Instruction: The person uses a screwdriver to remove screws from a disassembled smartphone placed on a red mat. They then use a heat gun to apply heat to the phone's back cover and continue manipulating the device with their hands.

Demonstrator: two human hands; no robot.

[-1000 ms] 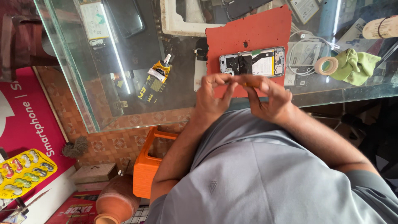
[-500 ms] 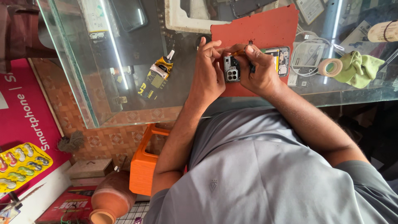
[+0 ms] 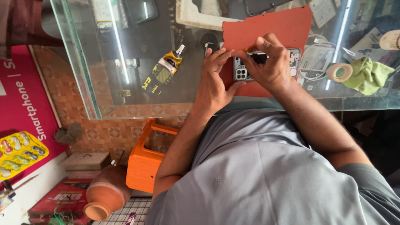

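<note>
An opened phone [image 3: 241, 73] with its back cover off lies on a red mat [image 3: 287, 25] on a glass counter [image 3: 125, 112]. My left hand [image 3: 212, 81] steadies the phone's camera end, fingertips on its upper edge and thumb below. My right hand [image 3: 268, 66] covers the middle of the phone. Its thumb and forefinger pinch a small yellow-tipped tool [image 3: 250, 49] against the phone's top edge. The phone's far end [image 3: 295, 58] shows past my right hand.
On or under the glass lie a yellow and black tube-shaped gadget [image 3: 163, 71], a tape roll [image 3: 339, 71], a green cloth [image 3: 368, 73] and a white cable [image 3: 312, 58]. Below the counter stand an orange stool [image 3: 143, 162] and a clay pot [image 3: 104, 193]. A yellow blister tray [image 3: 18, 152] lies at the left.
My hands went from the near edge of the mat up onto the phone. The left hand now holds its camera end and the right hand works at its top edge.
</note>
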